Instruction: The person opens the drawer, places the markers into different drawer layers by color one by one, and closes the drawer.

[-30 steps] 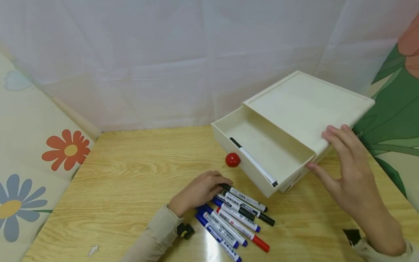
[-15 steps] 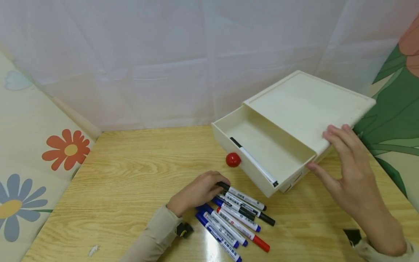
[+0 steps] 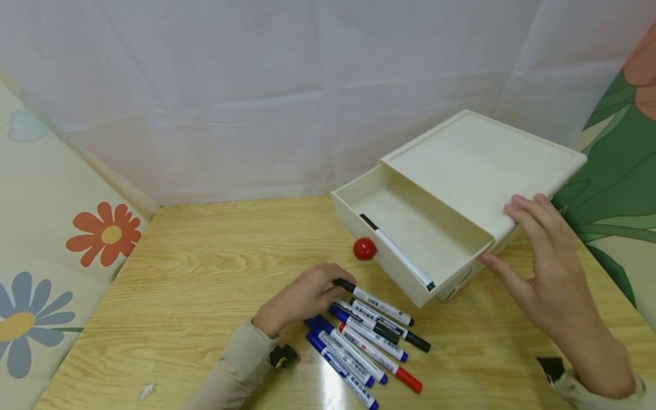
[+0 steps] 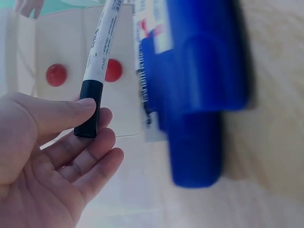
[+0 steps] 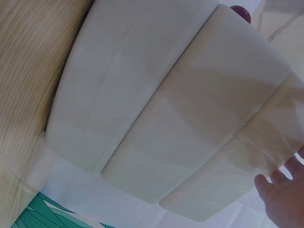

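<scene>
My left hand [image 3: 302, 299] pinches the black cap end of a white whiteboard marker [image 4: 97, 57] between thumb and fingers. This marker's far end stays low over a row of loose markers [image 3: 366, 347] with blue, black and red caps. At the right stands a cream drawer cabinet [image 3: 487, 162], its top drawer [image 3: 425, 208] pulled out. Inside that drawer a black-capped marker [image 3: 400, 256] lies along the front wall. My right hand [image 3: 558, 285] rests on the cabinet's near edge, fingers extended on top and thumb against the side.
A red round knob [image 3: 365, 249] sticks out from the drawer front. The left wrist view shows another red knob [image 4: 56, 75] on the cabinet. A white cloth [image 3: 230, 102] hangs behind the wooden table [image 3: 195, 273]. A small white scrap [image 3: 146, 391] lies at front left.
My left hand has shifted slightly left and up, drawing the black-capped marker away from the others. My right hand and the drawer look the same.
</scene>
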{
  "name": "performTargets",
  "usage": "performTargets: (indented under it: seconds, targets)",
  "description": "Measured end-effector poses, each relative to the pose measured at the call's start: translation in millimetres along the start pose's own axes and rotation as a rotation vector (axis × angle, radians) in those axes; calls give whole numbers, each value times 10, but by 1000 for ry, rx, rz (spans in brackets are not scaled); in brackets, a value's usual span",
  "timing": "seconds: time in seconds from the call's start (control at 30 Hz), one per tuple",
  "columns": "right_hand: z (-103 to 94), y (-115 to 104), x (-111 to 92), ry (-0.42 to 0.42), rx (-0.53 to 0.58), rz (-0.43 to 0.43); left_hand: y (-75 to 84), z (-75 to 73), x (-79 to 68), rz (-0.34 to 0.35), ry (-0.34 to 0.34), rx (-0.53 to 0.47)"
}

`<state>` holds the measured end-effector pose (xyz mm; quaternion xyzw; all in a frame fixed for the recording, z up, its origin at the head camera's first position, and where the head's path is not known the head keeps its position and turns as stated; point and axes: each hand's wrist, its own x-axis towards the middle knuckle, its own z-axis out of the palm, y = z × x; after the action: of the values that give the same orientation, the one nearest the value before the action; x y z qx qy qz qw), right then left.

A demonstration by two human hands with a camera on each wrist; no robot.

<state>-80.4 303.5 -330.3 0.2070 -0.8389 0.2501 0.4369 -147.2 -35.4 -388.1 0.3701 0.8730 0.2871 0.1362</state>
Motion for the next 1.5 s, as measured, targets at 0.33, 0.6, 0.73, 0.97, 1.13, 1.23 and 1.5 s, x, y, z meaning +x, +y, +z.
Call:
performTargets:
  seconds: [0.33,0.6,0.73,0.97,1.13,1.23,1.5]
  targets:
    - [1,6,6,-4,0,-1,72,-132,-72,30,41,-45]
    - [15,7,1,-4,5,-8,81,-198,-164,80,100,-25]
    - [24,4,-1,-1,10,-11,94,-220,-210,116,125,-3]
    - [19,0,-9,0,3,-8,163,-283,-268,141,136,36]
    - [20,-3,-11,-1,6,-11,207,-348,-321,157,148,32]
    - [19,-6,-10,0,5,-10,248,-405,-354,168,151,24]
    - [12,-7,-7,13,0,0,336,-509,-402,234,165,-20]
